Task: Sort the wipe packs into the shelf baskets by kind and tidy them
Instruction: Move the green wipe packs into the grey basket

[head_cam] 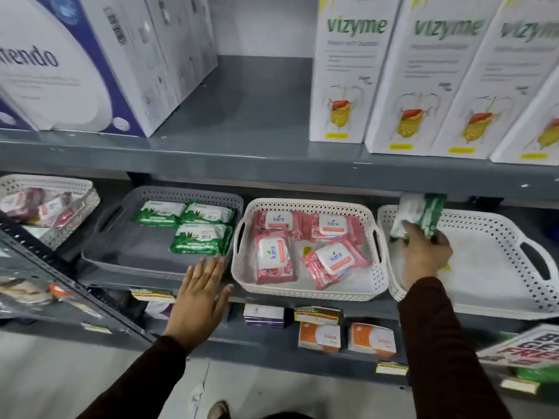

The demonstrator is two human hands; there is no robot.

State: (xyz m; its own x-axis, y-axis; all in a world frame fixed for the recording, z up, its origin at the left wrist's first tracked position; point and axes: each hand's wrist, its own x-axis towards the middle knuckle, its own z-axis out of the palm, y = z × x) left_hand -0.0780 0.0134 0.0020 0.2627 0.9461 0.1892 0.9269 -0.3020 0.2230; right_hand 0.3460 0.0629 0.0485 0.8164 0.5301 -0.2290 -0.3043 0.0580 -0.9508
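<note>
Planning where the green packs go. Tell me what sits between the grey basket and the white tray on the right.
In the head view, the cream basket of pink Kara packs sits between the grey basket and the white tray.

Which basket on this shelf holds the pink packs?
The middle white basket, holding pink Kara packs; the grey basket beside it holds green ones.

even, bright overhead light; wide-angle bending at edges, motion blur on right hand (425,255)

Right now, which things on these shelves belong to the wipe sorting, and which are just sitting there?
Part of the job:
green wipe packs
pink wipe packs
grey basket
white baskets
green packs in right hand

Just there:
Vizyme boxes
small orange boxes
</note>
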